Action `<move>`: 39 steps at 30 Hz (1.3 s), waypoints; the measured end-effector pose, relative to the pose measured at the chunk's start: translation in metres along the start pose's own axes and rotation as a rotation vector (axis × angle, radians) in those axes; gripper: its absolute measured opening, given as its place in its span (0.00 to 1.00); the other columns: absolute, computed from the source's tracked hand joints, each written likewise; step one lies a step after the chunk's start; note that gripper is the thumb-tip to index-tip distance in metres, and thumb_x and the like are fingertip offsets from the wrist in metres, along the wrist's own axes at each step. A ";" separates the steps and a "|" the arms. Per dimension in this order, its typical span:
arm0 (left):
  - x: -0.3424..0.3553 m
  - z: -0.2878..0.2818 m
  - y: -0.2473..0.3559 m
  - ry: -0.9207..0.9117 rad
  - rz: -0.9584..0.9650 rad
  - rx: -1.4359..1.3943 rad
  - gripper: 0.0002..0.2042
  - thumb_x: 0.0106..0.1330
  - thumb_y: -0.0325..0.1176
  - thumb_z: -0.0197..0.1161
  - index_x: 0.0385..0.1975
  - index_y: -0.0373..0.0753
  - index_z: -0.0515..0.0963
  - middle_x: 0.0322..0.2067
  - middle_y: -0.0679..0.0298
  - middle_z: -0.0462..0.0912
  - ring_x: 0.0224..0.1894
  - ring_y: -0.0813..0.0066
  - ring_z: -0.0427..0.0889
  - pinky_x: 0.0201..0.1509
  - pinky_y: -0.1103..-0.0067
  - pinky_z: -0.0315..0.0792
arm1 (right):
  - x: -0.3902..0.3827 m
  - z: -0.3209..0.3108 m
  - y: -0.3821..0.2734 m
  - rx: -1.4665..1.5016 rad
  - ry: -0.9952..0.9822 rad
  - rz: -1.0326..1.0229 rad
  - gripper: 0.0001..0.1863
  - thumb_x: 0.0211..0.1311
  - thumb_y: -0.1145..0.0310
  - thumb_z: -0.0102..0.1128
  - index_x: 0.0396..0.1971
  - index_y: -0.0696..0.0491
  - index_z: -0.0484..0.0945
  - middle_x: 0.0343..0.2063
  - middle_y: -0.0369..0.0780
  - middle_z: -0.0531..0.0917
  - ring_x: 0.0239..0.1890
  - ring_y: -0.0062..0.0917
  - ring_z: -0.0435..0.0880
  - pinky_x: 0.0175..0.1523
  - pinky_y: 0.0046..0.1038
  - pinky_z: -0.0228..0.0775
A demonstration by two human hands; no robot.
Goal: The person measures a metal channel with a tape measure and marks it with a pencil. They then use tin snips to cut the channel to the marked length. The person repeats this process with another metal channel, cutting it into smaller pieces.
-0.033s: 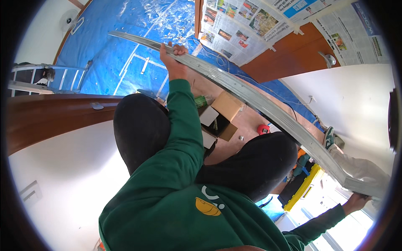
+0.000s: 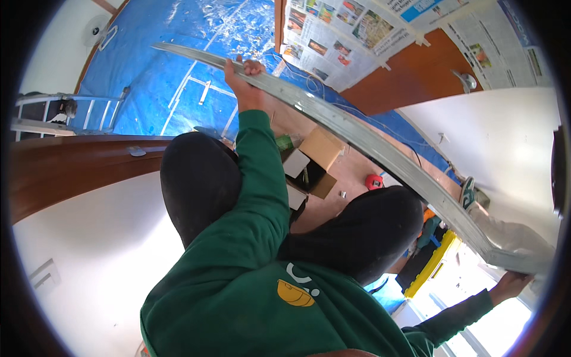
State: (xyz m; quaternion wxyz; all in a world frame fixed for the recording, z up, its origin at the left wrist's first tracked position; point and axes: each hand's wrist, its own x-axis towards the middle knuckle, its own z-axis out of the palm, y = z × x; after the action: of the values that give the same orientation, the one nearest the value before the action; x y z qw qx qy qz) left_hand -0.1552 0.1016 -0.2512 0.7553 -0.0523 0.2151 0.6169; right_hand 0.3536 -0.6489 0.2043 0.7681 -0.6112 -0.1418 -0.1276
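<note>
A long grey metal channel (image 2: 357,134) runs slantwise across the view, from the upper left to the lower right. It has lengthwise ridges, and an angled part shows close to its right end. Near the far left end, my left hand (image 2: 242,83) has its fingers wrapped over the channel's edge. My right hand (image 2: 510,285) grips the channel from below at the right end, its fingers partly hidden. The channel passes above my bent right knee (image 2: 369,226).
Below the channel lie an open cardboard box (image 2: 322,147) and a red tape measure (image 2: 373,181). Blue sheeting (image 2: 148,77) covers the floor ahead. A ladder (image 2: 89,113) is at left, a newspaper-covered door (image 2: 410,77) at upper right, a yellow-edged black case (image 2: 416,265) at lower right. Another person's shoe (image 2: 468,191) shows at right.
</note>
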 end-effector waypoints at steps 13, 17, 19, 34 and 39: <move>0.006 0.008 -0.018 -0.071 -0.017 -0.206 0.17 0.81 0.48 0.59 0.43 0.37 0.71 0.26 0.66 0.69 0.24 0.75 0.69 0.31 0.73 0.71 | 0.046 -0.015 0.019 -0.842 -0.152 -0.157 0.22 0.85 0.61 0.57 0.64 0.64 0.77 0.62 0.50 0.82 0.66 0.40 0.80 0.74 0.41 0.69; 0.014 -0.014 -0.011 -0.050 -0.102 -0.316 0.17 0.80 0.44 0.57 0.42 0.33 0.71 0.24 0.65 0.69 0.24 0.73 0.69 0.33 0.73 0.71 | 0.064 -0.079 0.009 -0.225 -0.194 -0.074 0.24 0.83 0.59 0.56 0.61 0.68 0.77 0.57 0.55 0.82 0.60 0.45 0.80 0.73 0.47 0.69; 0.017 -0.024 -0.002 -0.060 -0.064 -0.385 0.18 0.79 0.45 0.57 0.41 0.32 0.70 0.24 0.64 0.68 0.25 0.73 0.69 0.33 0.73 0.71 | 0.049 -0.061 0.004 0.414 -0.680 0.198 0.25 0.85 0.59 0.52 0.60 0.71 0.75 0.57 0.60 0.79 0.60 0.49 0.77 0.75 0.52 0.65; 0.002 0.016 -0.049 -0.170 -0.153 -0.238 0.17 0.82 0.49 0.60 0.47 0.41 0.70 0.31 0.60 0.72 0.28 0.72 0.74 0.34 0.73 0.75 | -0.121 0.209 0.004 -1.623 -1.387 -0.002 0.26 0.79 0.61 0.60 0.69 0.61 0.78 0.57 0.45 0.85 0.60 0.35 0.85 0.64 0.37 0.77; 0.006 0.013 -0.038 -0.047 -0.071 -0.227 0.27 0.81 0.55 0.65 0.48 0.31 0.69 0.40 0.57 0.72 0.36 0.68 0.78 0.42 0.68 0.81 | -0.115 0.191 0.064 -1.332 -1.282 0.048 0.26 0.80 0.62 0.60 0.69 0.60 0.78 0.57 0.42 0.86 0.59 0.31 0.85 0.65 0.33 0.77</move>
State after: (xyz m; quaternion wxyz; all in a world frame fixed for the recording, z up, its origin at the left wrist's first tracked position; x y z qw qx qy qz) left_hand -0.1147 0.1021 -0.2491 0.7708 -0.1304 0.1241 0.6111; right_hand 0.2587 -0.4463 0.1444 0.0353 -0.8833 -0.4245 0.1958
